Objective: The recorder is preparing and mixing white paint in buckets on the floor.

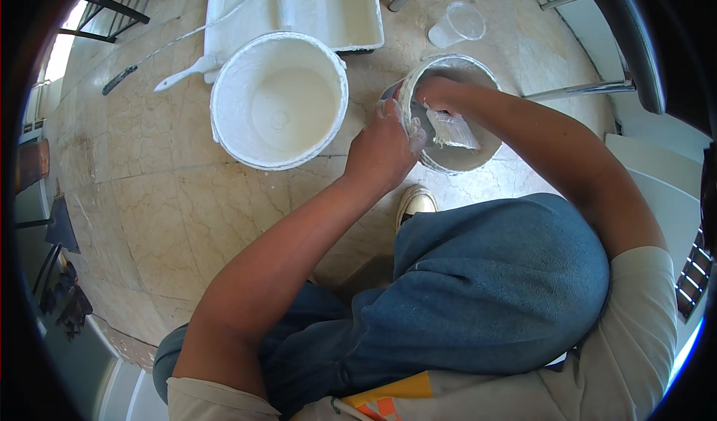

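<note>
My left hand (pixel 385 146) is closed on the near-left side of a small paint-smeared bucket (pixel 489 78), its fingers at the rim and outer wall. Inside that bucket, my right hand (pixel 439 95) grips a wide paintbrush (pixel 453 131) whose bristles are coated white and point toward the bucket's near right side. The brush's handle is mostly hidden by my hand. Greyish liquid or residue coats the bucket's inside. Left of it stands a larger white bucket (pixel 224 115) with a layer of off-white paint at its bottom.
Behind the big bucket lies a white paint tray (pixel 328 10). A second brush (pixel 187 73) and a long thin paint-coated rod (pixel 179 42) lie by it. A clear plastic cup (pixel 457 25) is on the tiled floor (pixel 246 212). Metal chair legs (pixel 579 90) stand at right.
</note>
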A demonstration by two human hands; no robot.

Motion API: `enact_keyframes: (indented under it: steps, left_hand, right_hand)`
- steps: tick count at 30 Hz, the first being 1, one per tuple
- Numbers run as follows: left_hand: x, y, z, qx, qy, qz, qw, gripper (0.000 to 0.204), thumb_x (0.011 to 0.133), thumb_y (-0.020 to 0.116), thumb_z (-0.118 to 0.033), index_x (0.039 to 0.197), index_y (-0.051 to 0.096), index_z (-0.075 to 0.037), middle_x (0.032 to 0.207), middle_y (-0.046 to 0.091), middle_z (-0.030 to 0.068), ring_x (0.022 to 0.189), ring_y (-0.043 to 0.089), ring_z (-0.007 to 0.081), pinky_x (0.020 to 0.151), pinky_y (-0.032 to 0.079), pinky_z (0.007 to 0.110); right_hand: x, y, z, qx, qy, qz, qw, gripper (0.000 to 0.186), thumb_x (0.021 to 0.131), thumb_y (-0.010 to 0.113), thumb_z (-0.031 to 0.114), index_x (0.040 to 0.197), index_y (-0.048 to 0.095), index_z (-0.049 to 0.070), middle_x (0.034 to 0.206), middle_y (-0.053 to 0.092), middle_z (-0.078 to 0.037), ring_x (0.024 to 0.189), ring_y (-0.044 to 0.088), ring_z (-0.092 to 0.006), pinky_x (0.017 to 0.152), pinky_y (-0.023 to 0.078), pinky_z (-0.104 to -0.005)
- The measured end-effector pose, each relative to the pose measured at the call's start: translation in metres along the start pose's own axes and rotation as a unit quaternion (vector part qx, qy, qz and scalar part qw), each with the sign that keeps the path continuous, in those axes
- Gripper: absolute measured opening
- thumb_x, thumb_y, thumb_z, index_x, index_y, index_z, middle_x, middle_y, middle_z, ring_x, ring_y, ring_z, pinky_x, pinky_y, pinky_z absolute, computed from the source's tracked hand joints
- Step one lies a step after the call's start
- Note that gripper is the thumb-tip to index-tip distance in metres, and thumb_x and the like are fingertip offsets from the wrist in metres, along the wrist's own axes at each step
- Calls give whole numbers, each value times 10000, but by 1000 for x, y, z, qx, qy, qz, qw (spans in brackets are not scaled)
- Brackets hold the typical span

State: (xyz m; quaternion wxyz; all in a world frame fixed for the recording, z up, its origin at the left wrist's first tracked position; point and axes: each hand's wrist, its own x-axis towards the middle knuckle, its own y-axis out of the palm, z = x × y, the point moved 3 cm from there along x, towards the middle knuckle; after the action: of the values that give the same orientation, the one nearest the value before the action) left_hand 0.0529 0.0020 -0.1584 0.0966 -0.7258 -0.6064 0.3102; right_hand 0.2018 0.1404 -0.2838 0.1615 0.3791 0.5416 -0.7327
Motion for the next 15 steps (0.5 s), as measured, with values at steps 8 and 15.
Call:
enact_keyframes:
  steps: [8,15]
  left_hand:
    - [0,1,5,31,-1,-16,999,409,957,530,-308,1114,418,52,1097,554,322,920,614,485,798,505,521]
    - [0,-1,0,33,5,-8,999,402,953,533,-308,1102,420,48,1079,559,322,922,616,482,798,504,524]
  right_hand:
    - [-18,-27,47,66,128,99,985,279,768,613,156,991,740,47,1062,690,-214,980,681,-375,839,540,-467]
    - [-18,-17,41,150,141,49,977,317,801,568,197,1000,735,16,1089,684,-221,987,676,-383,846,523,-476]
